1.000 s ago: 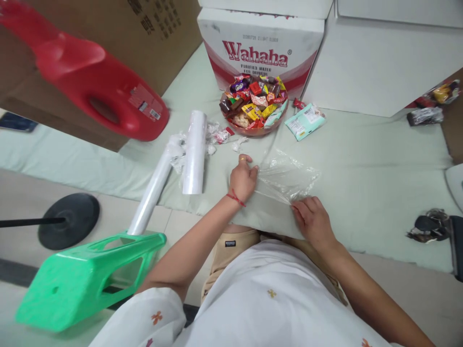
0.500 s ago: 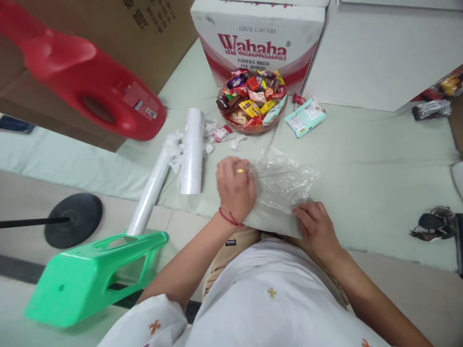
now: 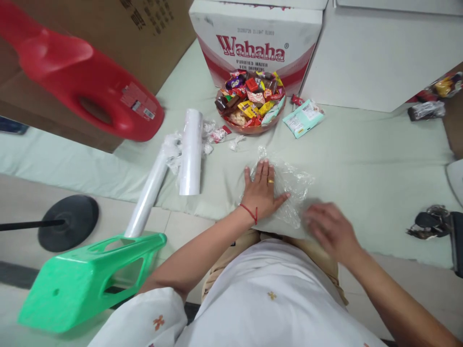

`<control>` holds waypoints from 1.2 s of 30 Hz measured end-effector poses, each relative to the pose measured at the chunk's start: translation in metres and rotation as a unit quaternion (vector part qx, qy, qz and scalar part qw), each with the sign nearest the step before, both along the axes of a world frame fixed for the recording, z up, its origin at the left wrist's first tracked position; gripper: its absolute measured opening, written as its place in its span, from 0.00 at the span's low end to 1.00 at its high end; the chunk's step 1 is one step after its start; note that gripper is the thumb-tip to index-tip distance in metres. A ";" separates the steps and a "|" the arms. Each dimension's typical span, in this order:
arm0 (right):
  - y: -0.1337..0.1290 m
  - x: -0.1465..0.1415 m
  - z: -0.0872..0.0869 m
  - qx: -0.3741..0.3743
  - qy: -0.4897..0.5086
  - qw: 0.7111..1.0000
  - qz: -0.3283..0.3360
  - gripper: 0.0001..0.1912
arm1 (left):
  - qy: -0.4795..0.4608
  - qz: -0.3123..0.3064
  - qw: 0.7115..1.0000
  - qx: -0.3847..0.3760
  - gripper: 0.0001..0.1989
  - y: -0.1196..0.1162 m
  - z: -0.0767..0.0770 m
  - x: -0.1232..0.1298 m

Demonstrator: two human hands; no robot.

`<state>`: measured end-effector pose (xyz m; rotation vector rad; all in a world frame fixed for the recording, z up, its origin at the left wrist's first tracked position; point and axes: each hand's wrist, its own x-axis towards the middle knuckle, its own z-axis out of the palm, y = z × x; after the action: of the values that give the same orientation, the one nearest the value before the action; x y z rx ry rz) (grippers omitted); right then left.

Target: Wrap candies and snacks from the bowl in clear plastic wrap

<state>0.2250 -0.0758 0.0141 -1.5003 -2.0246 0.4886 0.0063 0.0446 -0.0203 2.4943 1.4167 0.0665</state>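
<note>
Spread flat with its fingers apart, my left hand (image 3: pixel 261 195) presses on a clear, crinkled plastic sheet (image 3: pixel 292 185) lying on the pale green cloth (image 3: pixel 365 168). My right hand (image 3: pixel 327 224) is just right of the sheet's lower corner, blurred by motion, and its finger state is unclear. Beyond the sheet stands a bowl (image 3: pixel 249 129) full of wrapped candies. A mint-green packet (image 3: pixel 304 118) lies to the right of the bowl. Left of my left hand are a white roll (image 3: pixel 191 154) and crumpled clear wrappers (image 3: pixel 237 142).
A red jug (image 3: pixel 119 96) is at the upper left beside a brown carton (image 3: pixel 155 43). Below it, a green plastic holder (image 3: pixel 72 284) meets another white roll (image 3: pixel 146 197). White boxes (image 3: pixel 365 58) line the back. Keys (image 3: pixel 430 221) lie at the right.
My left hand has gone from a closed grip at the sheet's left side to lying open on it, farther right. My right hand has moved away from the sheet's corner, to the right.
</note>
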 end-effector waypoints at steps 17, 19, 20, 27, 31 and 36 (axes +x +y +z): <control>0.197 -0.014 0.008 -0.382 0.240 0.892 -0.036 0.21 | 0.021 0.061 0.998 -0.001 0.60 -0.001 -0.001 0.003; 0.201 -0.009 0.009 -0.405 0.256 0.876 -0.046 0.23 | 0.023 0.063 0.998 -0.005 0.59 -0.001 0.000 0.004; 0.204 -0.007 0.010 -0.414 0.257 0.872 -0.051 0.23 | 0.023 0.064 0.998 -0.008 0.59 -0.001 0.000 0.004; 0.219 0.033 0.035 -0.355 0.198 0.901 -0.154 0.07 | 0.028 0.078 0.996 -0.022 0.61 0.000 0.001 0.005; 0.215 0.033 0.031 -0.277 0.172 0.929 -0.178 0.10 | 0.028 0.078 0.996 -0.022 0.62 0.000 0.002 0.006; 0.211 0.006 0.013 -0.323 0.001 0.944 -0.072 0.24 | 0.033 0.080 0.996 -0.019 0.61 0.000 0.002 0.006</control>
<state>0.2310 0.1353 0.0267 -1.9950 -1.8159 1.1725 0.0122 0.0444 -0.0180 2.3688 1.6278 -0.0116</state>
